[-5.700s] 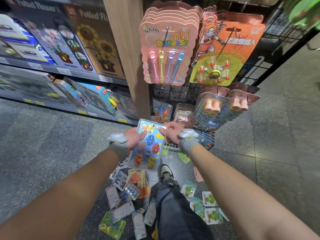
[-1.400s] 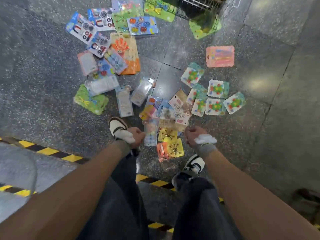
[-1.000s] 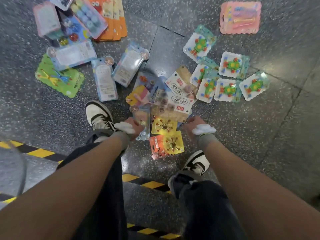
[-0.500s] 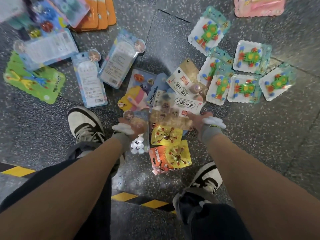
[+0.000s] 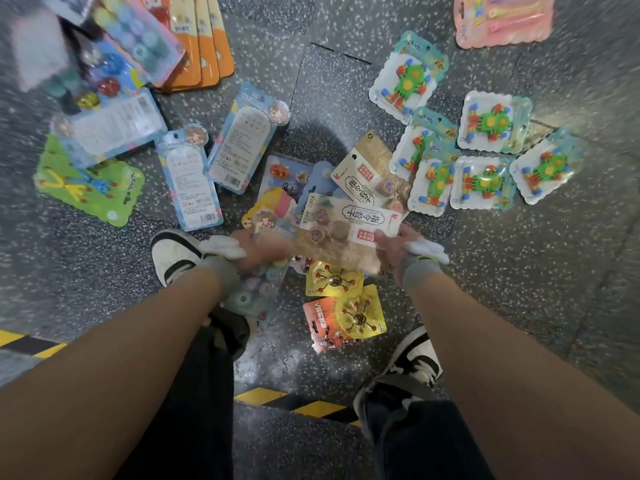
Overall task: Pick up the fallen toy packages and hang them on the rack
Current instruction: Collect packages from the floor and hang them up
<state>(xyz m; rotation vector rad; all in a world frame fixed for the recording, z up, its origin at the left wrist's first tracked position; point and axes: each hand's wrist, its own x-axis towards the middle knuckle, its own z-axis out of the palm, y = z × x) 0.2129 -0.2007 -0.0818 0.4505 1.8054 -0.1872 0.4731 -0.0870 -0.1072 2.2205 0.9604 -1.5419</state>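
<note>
right grip (image 5: 393, 242): gold package (image 5: 341, 237), round tokens (image 5: 320, 216) inside | left grip (image 5: 258, 252): bead package (image 5: 256, 292)

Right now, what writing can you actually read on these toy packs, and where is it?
"指令骰子": gold pack in the right hand.
"指令骰子": second gold pack on the floor.
Too blurred or small: orange spider pack, blue card backs.
Blurred: ring pack in the left hand.
</note>
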